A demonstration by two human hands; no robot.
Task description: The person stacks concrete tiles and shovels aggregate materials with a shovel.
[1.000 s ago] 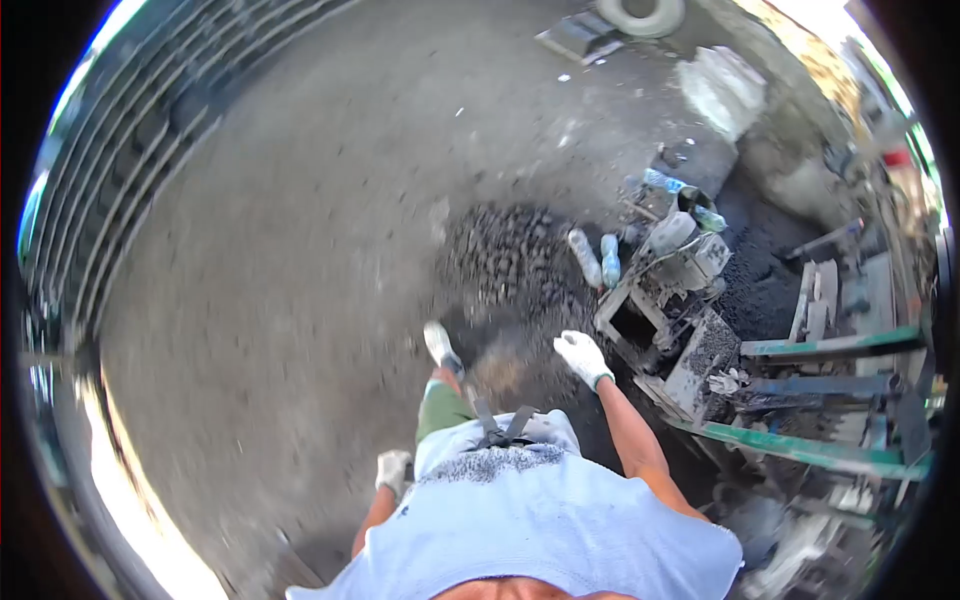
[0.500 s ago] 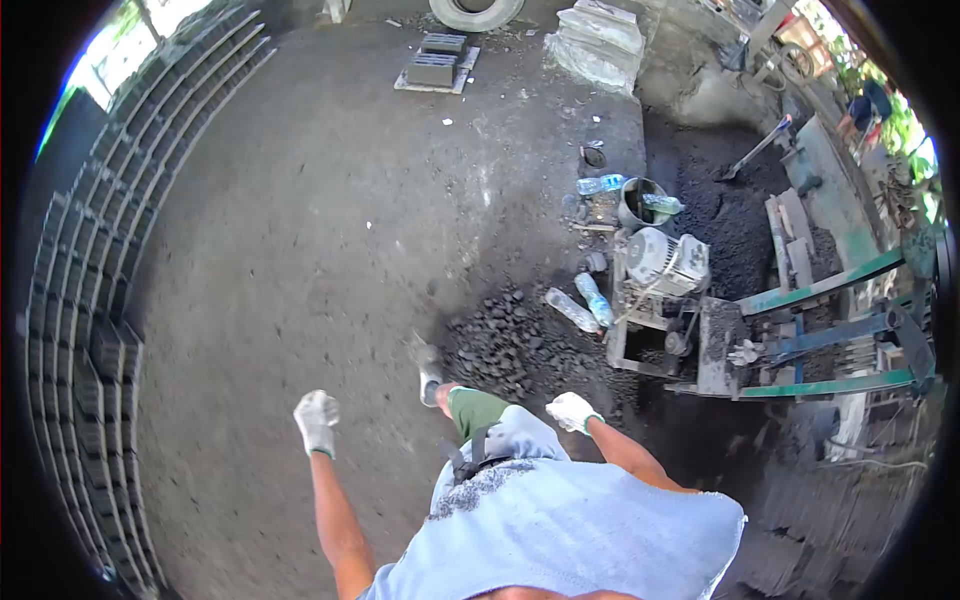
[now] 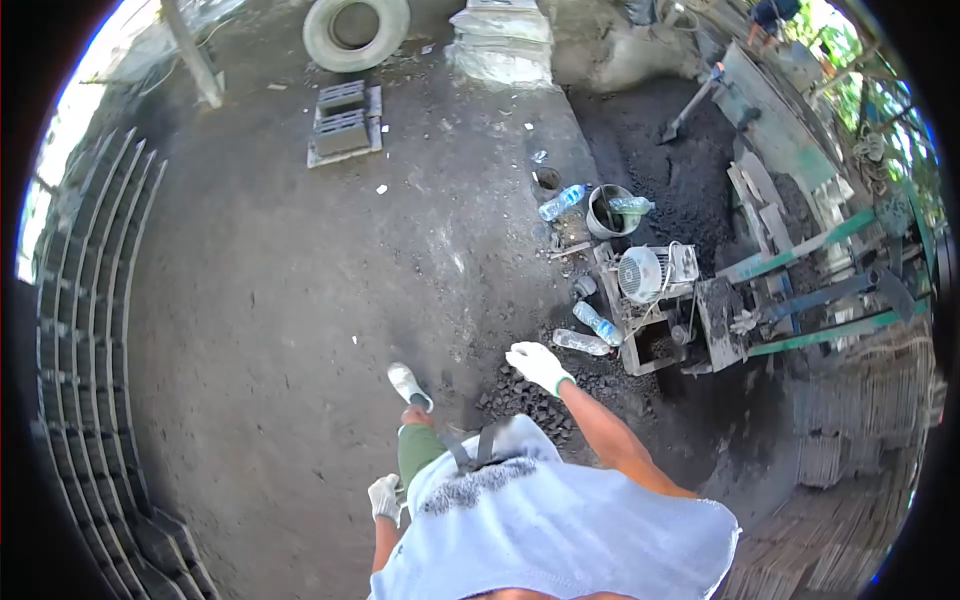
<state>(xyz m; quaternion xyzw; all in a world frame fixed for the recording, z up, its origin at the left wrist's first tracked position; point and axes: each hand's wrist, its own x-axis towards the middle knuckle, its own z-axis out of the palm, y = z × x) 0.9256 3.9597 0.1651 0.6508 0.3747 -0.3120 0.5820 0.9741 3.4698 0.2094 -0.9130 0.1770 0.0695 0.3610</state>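
Both hands wear white work gloves. My left hand (image 3: 385,497) hangs low beside the green shorts (image 3: 418,450), empty, its fingers loosely bent and apart. Out in front of my body is my right hand (image 3: 538,366), also empty, with loosely spread fingers. It appears above the edge of a pile of dark lumps (image 3: 530,400), nearest to a plastic bottle (image 3: 580,342); no contact with either shows. One foot in a light shoe (image 3: 407,384) is forward on the dark floor.
A motor (image 3: 640,274) on a metal frame and a bucket (image 3: 606,212) are at right, a shovel (image 3: 690,105) behind them. Block stacks (image 3: 85,350) line the left. Two blocks (image 3: 342,132) on a board, a tyre (image 3: 356,62) and a post (image 3: 190,50) are farther ahead.
The view has turned and shifted, bringing the tyre and post further into view. My left hand has swung back toward my body, and my right hand has swung forward.
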